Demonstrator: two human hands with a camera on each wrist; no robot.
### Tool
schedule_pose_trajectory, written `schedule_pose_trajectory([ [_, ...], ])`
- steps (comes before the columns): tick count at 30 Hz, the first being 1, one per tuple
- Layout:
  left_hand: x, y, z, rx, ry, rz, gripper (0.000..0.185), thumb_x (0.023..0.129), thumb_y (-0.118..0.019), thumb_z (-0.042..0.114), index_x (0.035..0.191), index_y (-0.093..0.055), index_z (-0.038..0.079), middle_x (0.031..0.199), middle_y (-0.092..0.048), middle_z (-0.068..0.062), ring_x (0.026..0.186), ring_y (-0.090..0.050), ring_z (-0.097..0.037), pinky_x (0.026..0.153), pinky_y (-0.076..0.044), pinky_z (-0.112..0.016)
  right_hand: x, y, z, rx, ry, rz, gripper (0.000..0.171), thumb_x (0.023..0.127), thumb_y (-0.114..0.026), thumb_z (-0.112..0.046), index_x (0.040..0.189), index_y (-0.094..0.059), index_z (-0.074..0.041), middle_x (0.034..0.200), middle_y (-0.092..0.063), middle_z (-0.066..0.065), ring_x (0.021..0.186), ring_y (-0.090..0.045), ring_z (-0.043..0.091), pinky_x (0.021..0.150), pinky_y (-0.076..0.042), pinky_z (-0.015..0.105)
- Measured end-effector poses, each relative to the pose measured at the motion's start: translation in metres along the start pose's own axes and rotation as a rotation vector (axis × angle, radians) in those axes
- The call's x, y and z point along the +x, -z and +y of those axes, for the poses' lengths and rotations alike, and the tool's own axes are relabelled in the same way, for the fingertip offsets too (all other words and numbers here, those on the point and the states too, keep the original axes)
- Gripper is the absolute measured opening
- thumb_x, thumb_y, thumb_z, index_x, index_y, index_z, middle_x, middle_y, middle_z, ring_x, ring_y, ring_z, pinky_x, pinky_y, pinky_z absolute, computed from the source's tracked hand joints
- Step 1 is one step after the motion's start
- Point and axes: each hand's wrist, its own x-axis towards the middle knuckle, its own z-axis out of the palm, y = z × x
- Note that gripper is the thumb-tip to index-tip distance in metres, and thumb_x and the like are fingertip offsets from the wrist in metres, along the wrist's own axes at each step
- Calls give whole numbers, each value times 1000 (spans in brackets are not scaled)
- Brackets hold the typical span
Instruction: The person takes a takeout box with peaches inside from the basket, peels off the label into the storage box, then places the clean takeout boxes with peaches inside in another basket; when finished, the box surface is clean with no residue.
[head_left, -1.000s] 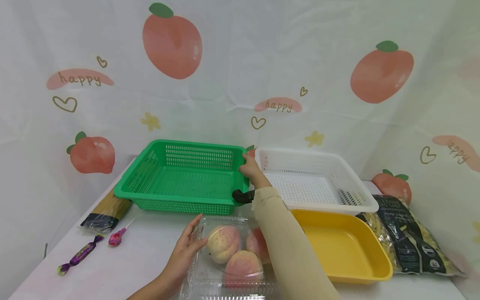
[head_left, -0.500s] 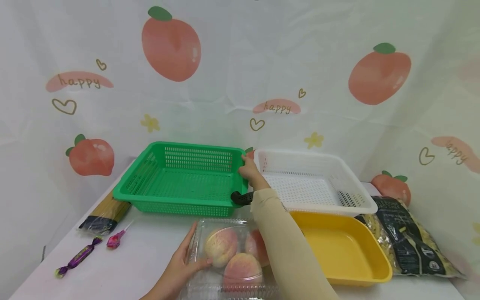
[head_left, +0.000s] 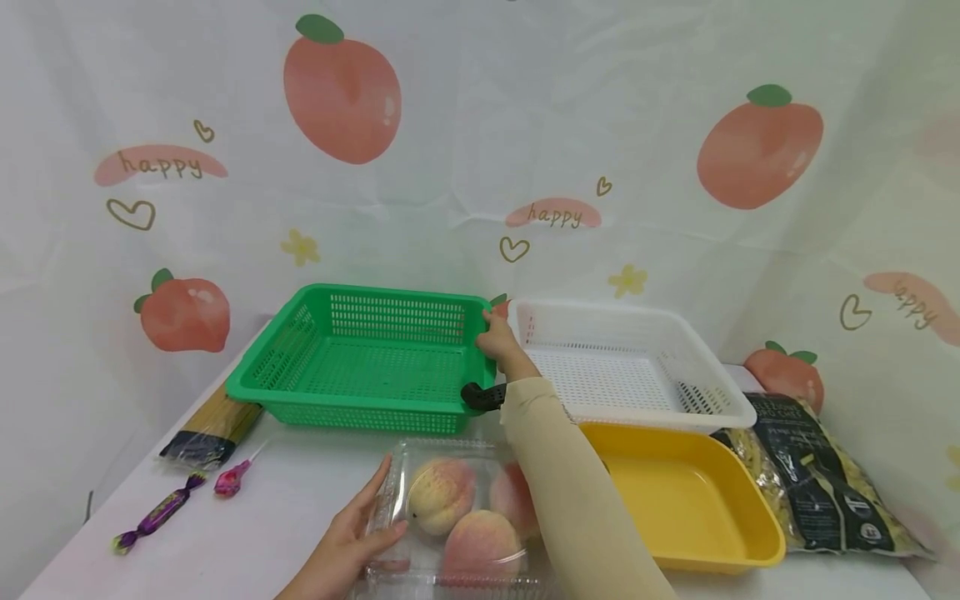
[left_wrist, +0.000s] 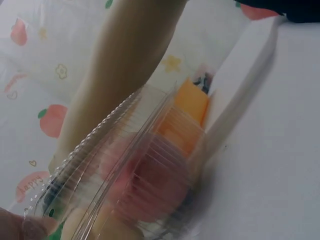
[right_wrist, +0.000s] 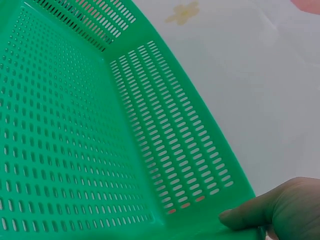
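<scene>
My left hand point(head_left: 348, 537) holds the left side of a clear plastic clamshell box point(head_left: 427, 446), thumb over the lid. Several peaches point(head_left: 480, 546) lie inside it, partly covered by my right sleeve; the left wrist view shows a peach point(left_wrist: 150, 180) through the ribbed wall. My right hand point(head_left: 504, 343) reaches across above the box and grips the right rim of a green perforated basket point(head_left: 352, 404). In the right wrist view the thumb point(right_wrist: 245, 215) presses on the rim at a corner of the basket; the curled fingers beneath are mostly hidden.
A white basket point(head_left: 720, 404) stands right of the green one, with a yellow tray point(head_left: 757, 542) before it. A pasta bag point(head_left: 825, 492) lies far right. On the left are packaged noodles point(head_left: 213, 425), a purple wrapped candy point(head_left: 161, 510) and a pink lollipop point(head_left: 232, 479).
My left hand has shifted slightly nearer along the box's left side, its thumb moving down and back. The right hand keeps its grip on the green basket, which has barely moved.
</scene>
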Motion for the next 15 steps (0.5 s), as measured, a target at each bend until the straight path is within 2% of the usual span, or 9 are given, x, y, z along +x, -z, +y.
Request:
schedule_pose_trajectory([
  [6,-3,-1,-1,-23,2,54,77,93,-54,14,150,-2,11,148,-4,-38,124,-39,-45,74,-55,-51,2,0,1,7,-4,1,71,84,-45,12,148,-22,-7,158,-7,5,143,-16,28,104,-38,47],
  [10,-8,3,-2,-24,21,98,73,92,-56,16,150,-11,13,147,-14,-36,119,-47,-34,74,-55,-50,3,-1,2,12,-4,1,72,83,-46,13,148,-22,-7,158,-6,5,144,-13,28,105,-37,48],
  [15,-16,14,0,-15,78,139,67,92,-58,20,148,-22,24,149,-18,-32,116,-52,-27,77,-55,-48,2,0,2,22,-6,3,71,84,-46,13,148,-22,-7,158,-5,4,143,-14,27,103,-39,47],
])
